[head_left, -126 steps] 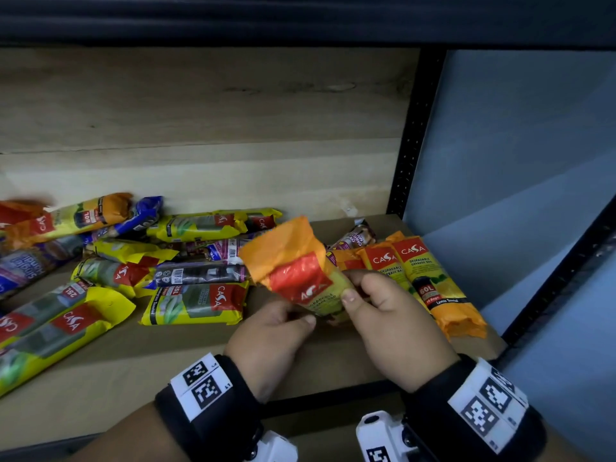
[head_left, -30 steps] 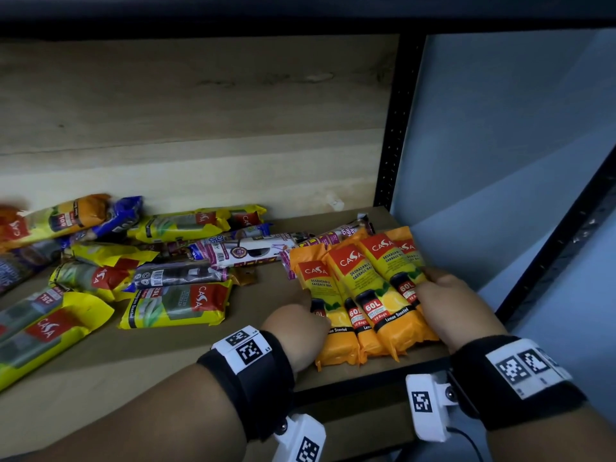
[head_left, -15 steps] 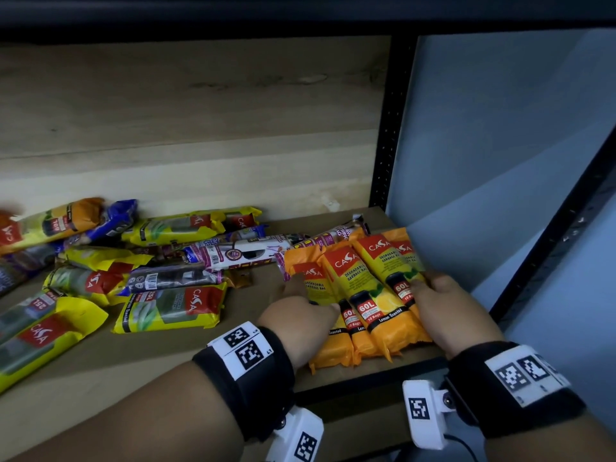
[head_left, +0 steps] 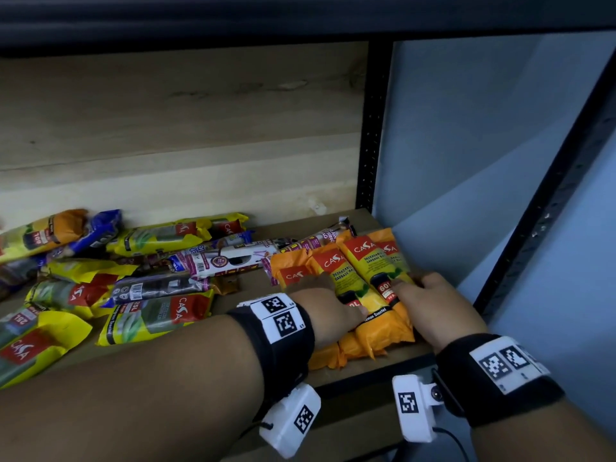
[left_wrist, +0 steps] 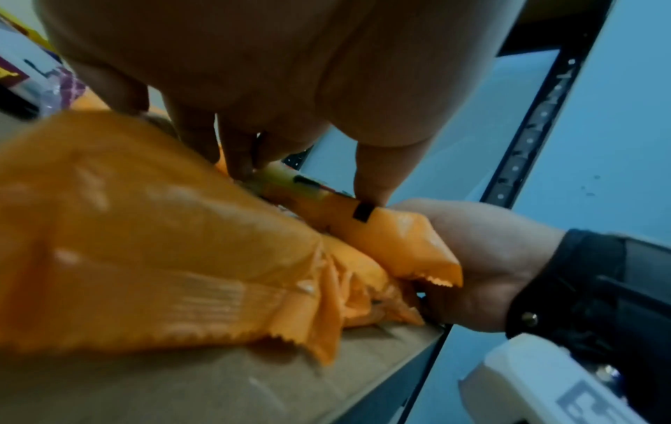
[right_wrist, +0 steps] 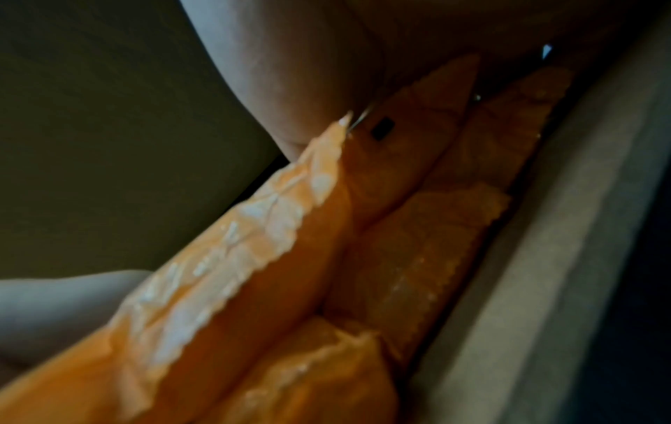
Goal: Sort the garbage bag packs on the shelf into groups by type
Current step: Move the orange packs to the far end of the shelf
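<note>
At the right end of the shelf point(head_left: 233, 331), against the black corner post point(head_left: 370, 128), I have the orange packs point(head_left: 361, 261) lying side by side in an overlapping row, red CASA labels toward the back wall, crimped ends toward the front edge. My left hand point(head_left: 328, 308) lies palm-down on the left side of that row; in the left wrist view its fingers point(left_wrist: 236, 155) come down straight onto the wrappers and the thumb tip touches the top pack, so it presses rather than grips. My right hand point(head_left: 436, 305) sits against the right side of the row, its fingertips point(head_left: 401, 285) on the label of the top pack. Whether those fingers curl round the pack's edge I cannot tell: the right wrist view is dark and blurred, showing only orange film and a bit of palm.

The remaining packs lie loose to the left. A white and purple pack point(head_left: 230, 260) lies crosswise just behind the orange row, and a dark pack with a barcode point(head_left: 156, 290) sits nearer the front. Yellow packs point(head_left: 156, 316) are scattered from the middle to the left edge, and one blue pack point(head_left: 100, 228) rests near the back wall.
</note>
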